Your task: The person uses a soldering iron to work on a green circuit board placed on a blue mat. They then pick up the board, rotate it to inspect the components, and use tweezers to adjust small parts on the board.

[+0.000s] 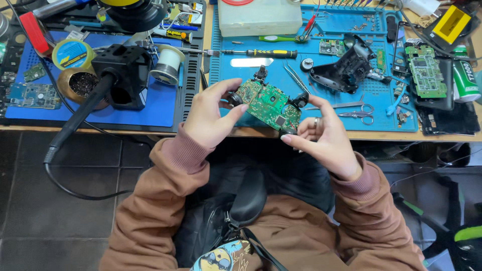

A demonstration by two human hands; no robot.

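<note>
Head view: I see both hands up over the near edge of the table (125,128), sharing one green circuit board (268,103). Left hand (211,118) has its grip closed on the board's left end, thumb on top, fingers curled under by a black thumbstick module (234,98). Right hand (324,135) pinches the right end beside another black stick module (301,99), index finger up against it, remaining fingers loosely curled, ring on one. Board is tilted, held above the blue work mat (321,70), not resting on it. Just beyond: black controller shell (346,68), tweezers (293,75), scissors (359,110), yellow-handled screwdriver (266,52). Soldering iron stand (123,73) sits well left.
</note>
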